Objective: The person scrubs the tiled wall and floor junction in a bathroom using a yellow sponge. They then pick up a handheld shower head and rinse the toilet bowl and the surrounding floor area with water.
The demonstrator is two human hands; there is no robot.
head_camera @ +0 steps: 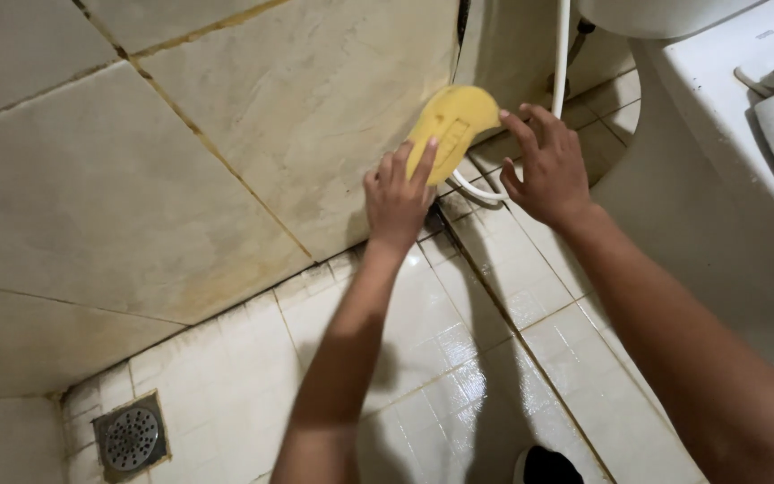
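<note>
Starting at the lower left, a round metal floor drain (pixel 132 437) is sitting in the corner of a wet floor (pixel 459 358) of small white tiles, below a wall (pixel 136 179) of large beige tiles whose grout lines are showing yellow-brown staining. Moving rightward, the person's left hand (pixel 396 199) is reaching up along the wall near its inner corner, the fingers stretched out flat and pressing a yellow sponge (pixel 452 124) against the tile; the hand is not closing around the sponge but holding it in place with the fingertips lying over its lower edge. The sponge is resting low on the wall, just above the floor line, with its rounded upper end free. Just beside it, the right hand (pixel 544 170) is hovering open with the fingers spread and slightly curled, its fingertips near the sponge's right edge, though whether they are touching it cannot be told. A white hose (pixel 563 54) is running down the corner behind this hand and looping along the floor beneath it. Farther right, a white toilet (pixel 718 134) is standing close to the wall, its seat showing at the frame's edge. A dark shoe tip (pixel 548 466) is showing at the bottom.
</note>
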